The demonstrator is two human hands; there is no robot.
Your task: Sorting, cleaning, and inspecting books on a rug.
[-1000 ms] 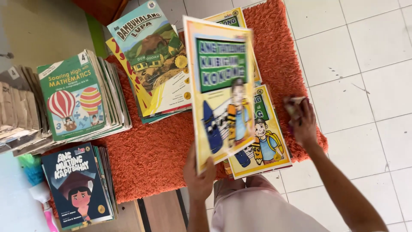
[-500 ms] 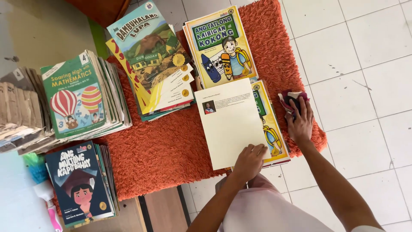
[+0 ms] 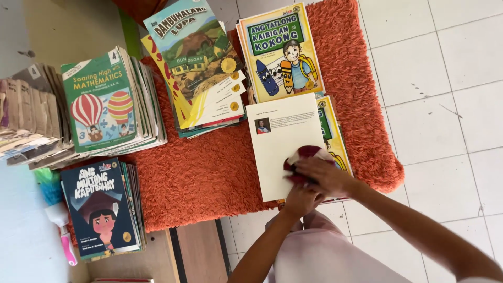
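A thin book lies back cover up, white (image 3: 283, 141), on a pile of picture books at the right of the orange shaggy rug (image 3: 209, 173). My right hand (image 3: 327, 175) presses a red and white cloth (image 3: 303, 155) onto the lower right of that cover. Just below it, my left hand (image 3: 301, 202) holds the book's near edge. Right behind the white cover lies a yellow-edged picture book showing a child and crayons (image 3: 280, 52).
More stacks stand on the rug: landscape-cover books (image 3: 194, 57) at the back, green maths books (image 3: 102, 102) at left, worn brown books (image 3: 26, 115) beyond them, dark blue books (image 3: 102, 204) in front. A pink-handled brush (image 3: 60, 230) lies far left. White floor tiles (image 3: 445, 105) are to the right.
The book that my left hand held up with its front cover showing now lies flat, back cover up. My right hand brought the cloth from the rug's right edge onto it.
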